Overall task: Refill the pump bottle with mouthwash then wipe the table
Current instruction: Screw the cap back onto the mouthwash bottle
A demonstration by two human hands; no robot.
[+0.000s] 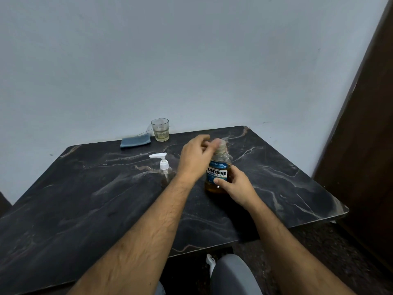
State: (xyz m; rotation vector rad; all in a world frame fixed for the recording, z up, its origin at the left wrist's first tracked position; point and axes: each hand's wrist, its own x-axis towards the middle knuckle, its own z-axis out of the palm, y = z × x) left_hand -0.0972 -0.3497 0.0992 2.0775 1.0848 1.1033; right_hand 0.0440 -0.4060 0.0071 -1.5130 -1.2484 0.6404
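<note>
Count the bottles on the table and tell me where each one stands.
2. The mouthwash bottle stands right of centre, gripped by the right hand, with the left hand at its cap. The pump bottle stands just left of it. None seems hidden.

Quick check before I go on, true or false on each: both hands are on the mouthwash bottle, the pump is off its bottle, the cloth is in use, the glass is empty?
1. The right hand grips the amber blue-labelled mouthwash bottle. True.
2. The left hand rests flat on the dark marble-pattern table. False: its fingers are at the mouthwash bottle's cap.
3. The white pump sits off the clear pump bottle. False: it is on top.
4. The folded blue cloth lies untouched near the wall. True.
5. The clear drinking glass is empty. False: it holds some pale liquid.
</note>
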